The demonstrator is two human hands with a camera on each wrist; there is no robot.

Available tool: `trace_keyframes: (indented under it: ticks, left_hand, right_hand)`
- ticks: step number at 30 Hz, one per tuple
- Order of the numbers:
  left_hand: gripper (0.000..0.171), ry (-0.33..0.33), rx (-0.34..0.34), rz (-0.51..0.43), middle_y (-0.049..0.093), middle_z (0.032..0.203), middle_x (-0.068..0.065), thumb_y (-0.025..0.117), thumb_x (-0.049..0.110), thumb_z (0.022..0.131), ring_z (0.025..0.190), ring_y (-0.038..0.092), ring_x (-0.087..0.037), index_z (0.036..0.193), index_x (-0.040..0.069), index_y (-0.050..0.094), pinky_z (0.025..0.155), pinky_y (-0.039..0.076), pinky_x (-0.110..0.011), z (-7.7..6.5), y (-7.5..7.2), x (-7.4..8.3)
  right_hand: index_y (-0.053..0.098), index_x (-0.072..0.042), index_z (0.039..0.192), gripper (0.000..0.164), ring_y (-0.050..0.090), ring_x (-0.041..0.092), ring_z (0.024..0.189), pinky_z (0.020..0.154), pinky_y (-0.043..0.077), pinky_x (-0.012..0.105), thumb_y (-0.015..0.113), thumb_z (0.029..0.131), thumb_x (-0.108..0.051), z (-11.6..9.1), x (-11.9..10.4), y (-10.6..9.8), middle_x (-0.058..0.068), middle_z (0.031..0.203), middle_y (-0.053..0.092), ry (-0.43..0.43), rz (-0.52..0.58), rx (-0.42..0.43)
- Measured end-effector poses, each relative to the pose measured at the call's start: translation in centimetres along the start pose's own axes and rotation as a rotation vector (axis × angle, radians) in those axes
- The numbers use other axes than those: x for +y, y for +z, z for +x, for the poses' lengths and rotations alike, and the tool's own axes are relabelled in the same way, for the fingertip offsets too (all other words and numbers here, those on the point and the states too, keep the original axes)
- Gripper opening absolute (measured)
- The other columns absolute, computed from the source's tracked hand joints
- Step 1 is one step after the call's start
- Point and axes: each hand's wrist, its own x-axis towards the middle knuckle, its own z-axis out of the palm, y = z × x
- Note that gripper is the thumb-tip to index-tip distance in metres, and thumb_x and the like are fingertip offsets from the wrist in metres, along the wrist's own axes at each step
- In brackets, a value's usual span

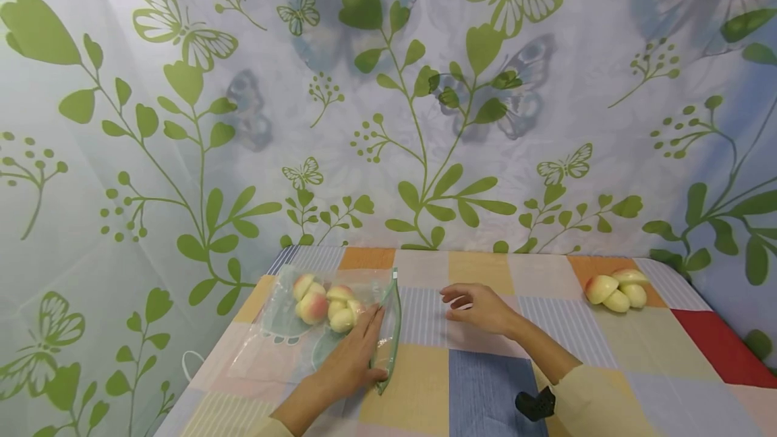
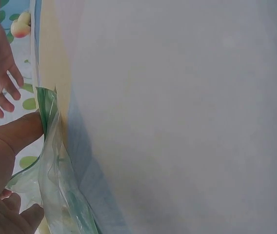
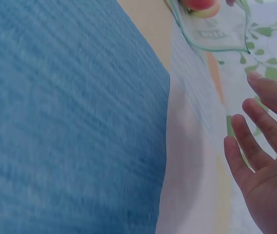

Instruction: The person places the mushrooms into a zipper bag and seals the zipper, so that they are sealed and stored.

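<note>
A clear zip bag with a green zip edge lies at the left of the table, holding several pale yellow and red peaches. My left hand rests over the mouth end of the bag, fingers straight out across the plastic. In the left wrist view its thumb touches the green edge. My right hand is held over the table to the right of the bag, fingers loosely bent and nothing in them; the right wrist view shows its fingers spread.
Several more peaches sit in a cluster at the far right. A patchwork cloth covers the table. Behind it hangs a pale curtain printed with green leaves and butterflies. A black object is at the right sleeve.
</note>
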Motion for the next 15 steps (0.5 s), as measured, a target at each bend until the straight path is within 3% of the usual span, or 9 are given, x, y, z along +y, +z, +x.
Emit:
trace_keyframes:
  ticks: [8,15]
  left_hand:
    - [0.117,0.001,0.001,0.002,0.019,0.166,-0.026,0.091,0.028,0.079,0.15,0.027,-0.04,0.161,-0.007,0.015,0.118,0.033,-0.047,0.1,0.1,0.0]
    - [0.117,-0.005,-0.002,0.0,0.018,0.166,-0.026,0.091,0.028,0.079,0.151,0.025,-0.039,0.161,-0.007,0.015,0.118,0.032,-0.047,0.1,0.0,-0.1]
  right_hand:
    - [0.064,-0.001,0.135,0.043,0.066,0.044,0.112,0.093,0.057,0.047,0.075,0.095,-0.009,-1.2,0.6,-1.7,0.024,0.125,0.067,0.027,-0.055,0.031]
    - [0.063,0.003,0.135,0.044,0.065,0.044,0.113,0.09,0.059,0.042,0.076,0.095,-0.009,-2.1,1.2,-2.9,0.025,0.126,0.066,0.055,-0.034,0.064]
